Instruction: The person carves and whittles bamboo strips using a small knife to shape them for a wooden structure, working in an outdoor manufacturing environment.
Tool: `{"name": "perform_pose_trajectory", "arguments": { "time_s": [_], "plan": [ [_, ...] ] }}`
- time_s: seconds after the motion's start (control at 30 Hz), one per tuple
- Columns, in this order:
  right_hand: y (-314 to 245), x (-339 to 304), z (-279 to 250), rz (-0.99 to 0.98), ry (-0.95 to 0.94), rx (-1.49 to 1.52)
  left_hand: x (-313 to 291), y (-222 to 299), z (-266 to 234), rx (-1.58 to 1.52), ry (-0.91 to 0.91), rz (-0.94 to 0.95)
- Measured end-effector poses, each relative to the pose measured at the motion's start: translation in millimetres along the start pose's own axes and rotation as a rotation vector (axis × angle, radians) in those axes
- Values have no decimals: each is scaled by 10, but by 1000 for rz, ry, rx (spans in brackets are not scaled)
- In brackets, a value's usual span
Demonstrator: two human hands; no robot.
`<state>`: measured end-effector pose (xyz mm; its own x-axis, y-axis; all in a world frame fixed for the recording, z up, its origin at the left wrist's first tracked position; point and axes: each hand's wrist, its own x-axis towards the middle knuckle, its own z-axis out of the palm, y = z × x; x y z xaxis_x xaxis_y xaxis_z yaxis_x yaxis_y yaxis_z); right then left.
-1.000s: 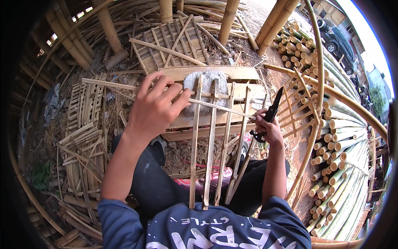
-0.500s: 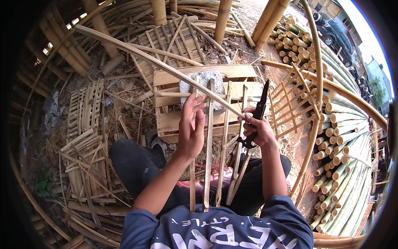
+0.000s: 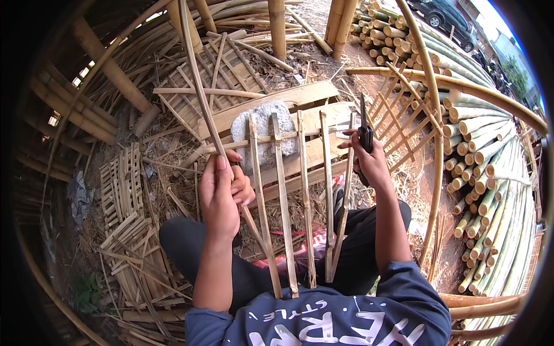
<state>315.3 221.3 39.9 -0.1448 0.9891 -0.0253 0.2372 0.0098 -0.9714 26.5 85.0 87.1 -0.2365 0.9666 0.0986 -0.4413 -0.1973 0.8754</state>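
Observation:
My left hand (image 3: pixel 222 190) is closed round a long bamboo strip (image 3: pixel 199 86), which stands nearly upright and runs from the top edge down toward my lap. In my right hand (image 3: pixel 372 161) is a black folding knife (image 3: pixel 365 135), blade pointing away from me, its index finger stretched toward the end slat. Between the hands lies a bamboo slat frame (image 3: pixel 306 196): several slats fan out from my shirt, joined by a crosspiece near their far ends. That far end rests over a grey stone block (image 3: pixel 262 118) on a low wooden plank platform (image 3: pixel 314 95).
Cut bamboo poles (image 3: pixel 485 179) are piled along the right. A bamboo lattice panel (image 3: pixel 404 115) leans beside the platform. More slatted panels (image 3: pixel 122 184) and loose strips lie at the left, with bamboo posts (image 3: pixel 277 29) at the back. Shavings cover the ground.
The long strip has swung from a slant across the frame to nearly upright at the left. My left hand moved left and closed round it; my right hand, still holding the knife, let go of its end.

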Motion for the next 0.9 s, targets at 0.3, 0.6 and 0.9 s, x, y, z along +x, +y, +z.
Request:
{"name": "perform_pose_trajectory", "arguments": {
  "time_s": [0.3, 0.6, 0.9],
  "plan": [
    [1, -127, 141, -367, 31, -361, -701, -228, -100, 432, -78, -375],
    [-59, -267, 314, -617, 35, -552, -998, -342, 18, 932, -198, -188],
    [-77, -389, 455, -535, 6, -798, -1163, -362, 63, 1137, -160, -54]
  ]
}}
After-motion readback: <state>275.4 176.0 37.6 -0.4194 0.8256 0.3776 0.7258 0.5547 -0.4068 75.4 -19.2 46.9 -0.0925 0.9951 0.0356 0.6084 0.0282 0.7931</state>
